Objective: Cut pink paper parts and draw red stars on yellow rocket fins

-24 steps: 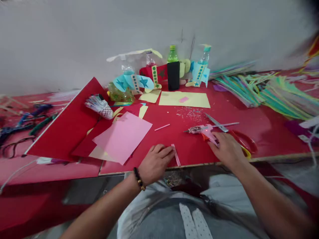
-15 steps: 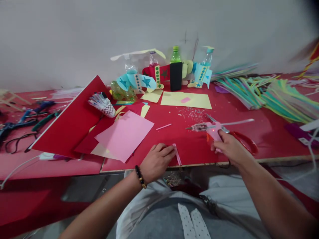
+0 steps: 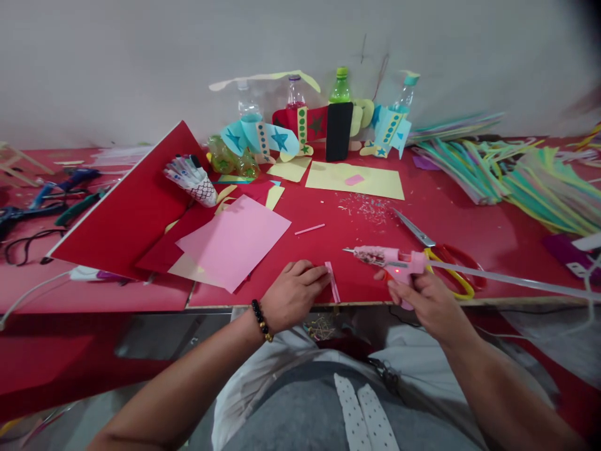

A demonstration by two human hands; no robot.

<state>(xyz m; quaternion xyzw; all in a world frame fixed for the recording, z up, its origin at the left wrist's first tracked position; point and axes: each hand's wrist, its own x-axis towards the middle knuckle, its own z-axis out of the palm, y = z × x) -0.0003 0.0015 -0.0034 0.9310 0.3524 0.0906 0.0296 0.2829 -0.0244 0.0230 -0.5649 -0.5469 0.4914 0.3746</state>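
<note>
Left hand: is resting on the red worktop, the fingers lightly curled with their tips touching the pink strip; whether they are pinching it cannot be told. Judgement: the hand is steadying the strip.
Pink strip: is lying near the front edge, its lower end pointing toward the person, within easy reach of both hands.
Right hand: is holding the glue gun, the fingers wrapping around its handle.
Pink glue gun: is pointing its nozzle leftward, its red light showing. Judgement: this hold is keeping the hot tip away from both hands.
Glue stick: is protruding far from the gun's rear and crossing in front of the scissor handles; it is obstructing access to them.
Scissors: are lying just behind the gun, blades pointing away from the person.
Thin pink stick: is lying apart, beyond the left hand.
Pink sheet: is overlapping other papers on the left.
Marker pens: are leaning out of a patterned holder beside a tilted red board.
Loose shreds: are littering the middle.
Pale yellow sheet: is carrying a pink scrap.
Black phone-like slab: is standing upright, partly hiding the paper-trimmed bottles along the wall.
Coloured strips: are crowding the far right.
</note>
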